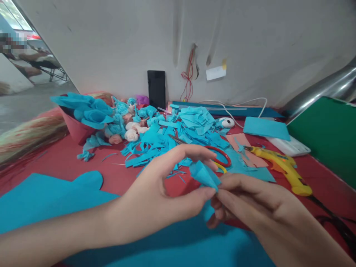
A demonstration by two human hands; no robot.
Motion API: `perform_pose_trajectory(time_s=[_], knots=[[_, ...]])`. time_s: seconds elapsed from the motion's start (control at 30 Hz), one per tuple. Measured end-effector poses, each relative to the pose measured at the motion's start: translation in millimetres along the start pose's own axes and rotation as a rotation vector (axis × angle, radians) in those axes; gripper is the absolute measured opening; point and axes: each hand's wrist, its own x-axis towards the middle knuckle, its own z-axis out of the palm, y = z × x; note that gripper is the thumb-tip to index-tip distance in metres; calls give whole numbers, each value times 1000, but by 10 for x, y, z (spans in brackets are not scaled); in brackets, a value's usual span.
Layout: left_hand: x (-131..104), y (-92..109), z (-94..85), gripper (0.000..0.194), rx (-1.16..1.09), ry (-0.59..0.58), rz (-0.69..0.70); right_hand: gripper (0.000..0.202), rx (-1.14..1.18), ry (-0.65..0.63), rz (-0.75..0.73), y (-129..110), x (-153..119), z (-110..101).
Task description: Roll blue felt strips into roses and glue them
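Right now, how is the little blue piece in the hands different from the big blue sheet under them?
The little blue piece is small and curled into a cone; the big blue sheet is wide and lies flat. The piece is pinched up off the table between the left hand and the right hand; the sheet rests on the red table with no fingers gripping it. Both are the same bright blue.

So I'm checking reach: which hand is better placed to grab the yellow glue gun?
Probably the right hand: the glue gun lies just beyond it on the right, while the left hand pinches the blue piece farther away.
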Motion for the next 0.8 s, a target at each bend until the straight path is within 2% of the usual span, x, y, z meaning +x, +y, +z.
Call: perform_pose_trajectory(time_s=[0.13,0.27,0.4,0.47,0.57,0.7,0.8], knots=[[-8,9,-15,30,-16,-4,-61,11,-102,133,-215,8,-9,65],[4,31,-26,22,-4,-8,-73,15,-179,163,-399,-3,3,77],[44,40,-34,7,29,-32,28,13,-311,130,-366,-53,-3,58],[48,45,-32,6,10,-40,35,15,-385,186,-331,-68,-4,64],[31,54,-25,6,-28,-42,13,21,-469,275,-309,-80,2,81],[12,50,-13,8,-120,-29,-56,25,-465,274,-282,-90,6,94],[7,32,1,2,-214,-63,-95,23,-402,250,-246,-73,-3,99]])
